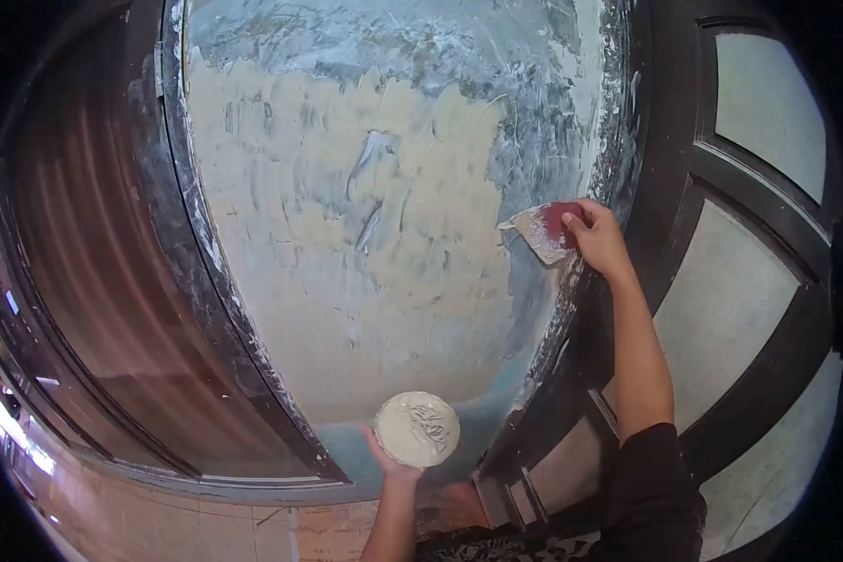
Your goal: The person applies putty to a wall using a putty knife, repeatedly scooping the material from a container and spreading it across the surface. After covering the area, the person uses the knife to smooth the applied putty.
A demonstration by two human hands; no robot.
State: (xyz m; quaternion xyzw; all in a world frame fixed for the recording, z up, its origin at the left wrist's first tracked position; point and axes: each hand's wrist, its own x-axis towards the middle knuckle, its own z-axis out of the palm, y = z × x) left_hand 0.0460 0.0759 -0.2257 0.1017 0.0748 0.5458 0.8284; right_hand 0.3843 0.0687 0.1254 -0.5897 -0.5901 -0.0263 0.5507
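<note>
At the far left a dark wooden frame (112, 281) curves down beside the work, its brown panel streaked with reflections, and a black edge strip (217, 281) flecked with white runs between it and the wall panel (347, 281). That panel fills the middle of the view: most of its surface carries a pale cream coat of putty laid on in short uneven strokes, while the top and the right margin show bare grey-blue patches with thin white smears. Low in the middle, the left hand (391, 459) comes up from below with its palm under a round putty board (418, 429), the grip of the fingers closed around the rim from beneath; the board is heaped with off-white putty scored by tool marks, and it hangs just in front of the panel's lower bluish edge. To the right and higher, the right hand (598, 239) holds a putty knife (539, 231) by its red handle, the grip clamped on it with the thumb on top; the smeared blade points left and lies against the panel at the border between the cream coat and the bare grey area. The right forearm runs down to a black sleeve (651, 487). At the far right stands a dark door frame (721, 169) with pale frosted panes (721, 318) set between its bars.
</note>
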